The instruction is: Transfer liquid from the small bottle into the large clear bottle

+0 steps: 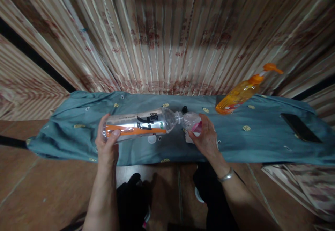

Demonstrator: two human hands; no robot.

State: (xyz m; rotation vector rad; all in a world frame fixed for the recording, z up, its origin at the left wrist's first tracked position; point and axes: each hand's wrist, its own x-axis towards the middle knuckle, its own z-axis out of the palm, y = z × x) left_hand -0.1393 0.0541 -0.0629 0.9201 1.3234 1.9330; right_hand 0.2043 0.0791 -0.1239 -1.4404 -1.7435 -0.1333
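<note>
My left hand is wrapped round the base end of a large clear plastic bottle with a silver and orange label. The bottle is held on its side, its neck pointing right. My right hand grips a small clear container with a pink patch, its near end at the big bottle's neck. I cannot tell whether the two openings touch. Just behind them lies a small black object. A white round piece, perhaps a cap, is below the bottle, and a pale flat piece is partly hidden by my right hand.
An orange pump bottle stands at the back right of the narrow surface covered with teal cloth. A dark phone lies at the far right. Pleated curtain hangs behind, and tiled floor shows in front.
</note>
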